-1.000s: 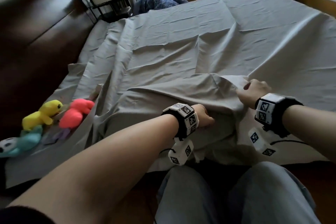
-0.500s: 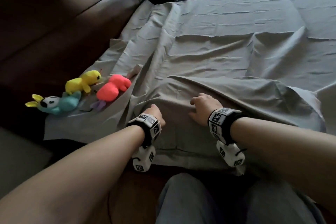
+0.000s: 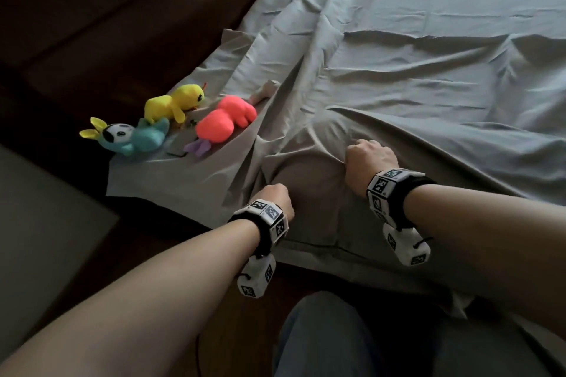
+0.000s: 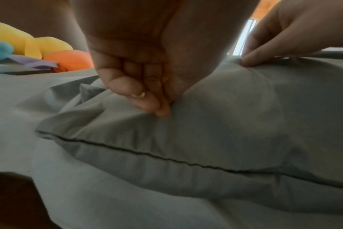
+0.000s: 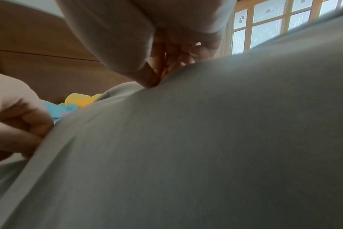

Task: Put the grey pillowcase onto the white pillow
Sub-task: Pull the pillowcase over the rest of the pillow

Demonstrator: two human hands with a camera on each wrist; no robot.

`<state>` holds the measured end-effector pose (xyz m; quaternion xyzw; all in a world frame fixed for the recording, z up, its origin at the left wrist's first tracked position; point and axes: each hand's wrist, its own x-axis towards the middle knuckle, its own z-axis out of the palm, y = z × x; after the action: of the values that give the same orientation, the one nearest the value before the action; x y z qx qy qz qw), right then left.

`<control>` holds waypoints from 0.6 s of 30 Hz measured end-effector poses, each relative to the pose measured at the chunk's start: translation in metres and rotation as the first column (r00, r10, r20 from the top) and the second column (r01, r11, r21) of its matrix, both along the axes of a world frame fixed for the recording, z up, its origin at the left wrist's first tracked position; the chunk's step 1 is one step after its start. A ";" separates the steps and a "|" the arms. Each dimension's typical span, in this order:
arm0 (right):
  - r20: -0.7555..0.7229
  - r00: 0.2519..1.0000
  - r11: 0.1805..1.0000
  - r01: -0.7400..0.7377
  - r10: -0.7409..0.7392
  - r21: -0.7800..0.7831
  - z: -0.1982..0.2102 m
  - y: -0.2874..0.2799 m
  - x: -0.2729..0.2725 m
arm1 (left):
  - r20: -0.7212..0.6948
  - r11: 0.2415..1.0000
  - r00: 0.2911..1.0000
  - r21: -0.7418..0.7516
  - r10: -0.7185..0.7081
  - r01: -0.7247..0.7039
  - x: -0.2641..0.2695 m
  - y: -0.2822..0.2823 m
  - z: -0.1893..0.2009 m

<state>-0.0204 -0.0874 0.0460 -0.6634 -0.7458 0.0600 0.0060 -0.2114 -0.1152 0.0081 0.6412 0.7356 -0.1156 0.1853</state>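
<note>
Both hands pinch the grey pillowcase [image 3: 309, 193] on the bed [image 3: 428, 40]. The left hand [image 3: 277, 197] fingers [image 4: 147, 100] curl tight on the fabric. The right hand [image 3: 369, 159] also grips a fold.

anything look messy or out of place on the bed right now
Yes, mildly. The grey sheet is heavily rumpled, with long creases. The grey pillowcase is bunched where the left hand and right hand pinch it. Three plush toys lie in a heap near the bed's edge. Nothing looks damaged.

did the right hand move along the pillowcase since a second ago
Yes. The right hand shifted toward the plush toys along the grey pillowcase, ending close to the left hand.
</note>
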 end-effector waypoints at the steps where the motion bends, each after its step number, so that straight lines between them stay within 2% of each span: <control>1: 0.001 1.000 1.000 -0.007 0.007 0.013 0.003 -0.001 0.004 | 0.009 1.000 1.000 0.025 -0.016 0.015 0.002 -0.002 0.001; 6: 0.033 0.998 0.995 -0.051 0.048 0.091 0.019 -0.006 0.026 | 0.096 0.988 0.993 0.144 -0.064 0.050 0.020 -0.008 0.013; 8: -0.004 0.999 0.997 -0.038 0.038 0.074 0.022 -0.008 0.033 | 0.095 0.977 0.992 0.202 -0.081 0.061 0.025 -0.010 0.018; 10: -0.061 0.998 0.999 -0.018 0.020 0.027 0.025 -0.011 0.038 | 0.048 0.968 0.994 0.240 -0.093 0.079 0.027 -0.013 0.022; 13: -0.123 0.992 1.000 -0.025 0.024 -0.008 0.026 -0.016 0.045 | -0.031 0.970 0.991 0.203 -0.128 0.132 0.027 -0.015 0.023; 18: -0.242 0.967 0.996 -0.065 0.078 0.063 0.028 -0.021 0.056 | -0.133 0.925 0.956 0.247 -0.263 0.289 0.033 -0.019 0.025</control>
<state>0.0359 -0.1082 0.0735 -0.6233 -0.7641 0.1209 0.1140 -0.1779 -0.1342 0.0330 0.7507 0.6551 -0.0729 0.0441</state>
